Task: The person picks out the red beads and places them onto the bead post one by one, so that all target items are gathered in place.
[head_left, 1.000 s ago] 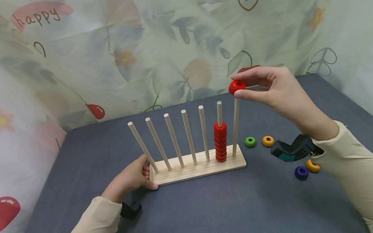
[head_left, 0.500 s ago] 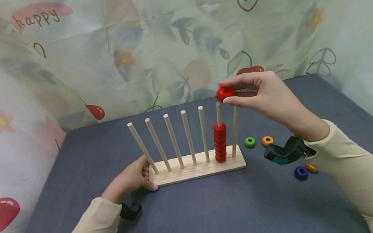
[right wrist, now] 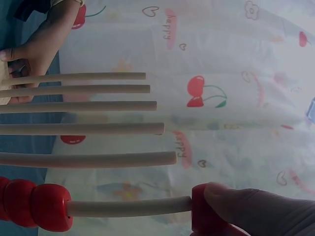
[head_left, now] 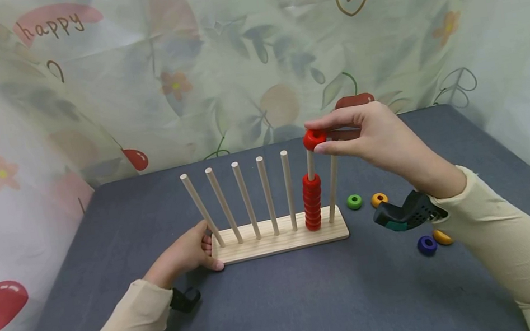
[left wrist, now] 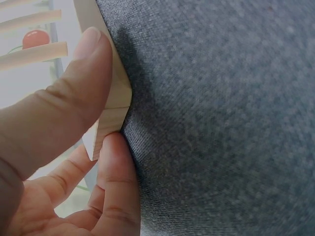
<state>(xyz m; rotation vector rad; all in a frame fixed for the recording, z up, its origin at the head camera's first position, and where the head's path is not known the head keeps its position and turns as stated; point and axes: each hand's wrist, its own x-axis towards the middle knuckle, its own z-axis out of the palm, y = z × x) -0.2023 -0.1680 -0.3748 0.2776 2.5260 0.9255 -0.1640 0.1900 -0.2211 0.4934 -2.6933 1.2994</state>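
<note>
My right hand (head_left: 372, 130) pinches a red bead (head_left: 314, 139) between thumb and fingers at the top of a peg, second from the right on a wooden peg rack (head_left: 266, 247). In the right wrist view the peg's tip meets the pinched bead (right wrist: 201, 209). Lower on that same peg sits a stack of red beads (head_left: 313, 204). My left hand (head_left: 186, 254) grips the left end of the rack's base; in the left wrist view the thumb lies over the base (left wrist: 118, 91) and fingers press its end. The other pegs are bare.
Right of the rack lie a green bead (head_left: 354, 202) and an orange bead (head_left: 379, 199). Nearer the right sleeve are a purple bead (head_left: 427, 245) and another orange bead (head_left: 442, 236), partly hidden. A patterned curtain (head_left: 231, 68) hangs behind the dark table (head_left: 285, 309).
My right hand has carried the red bead left from above the rightmost peg, then lowered it slightly onto the tip of the second peg from the right. The left hand stays put.
</note>
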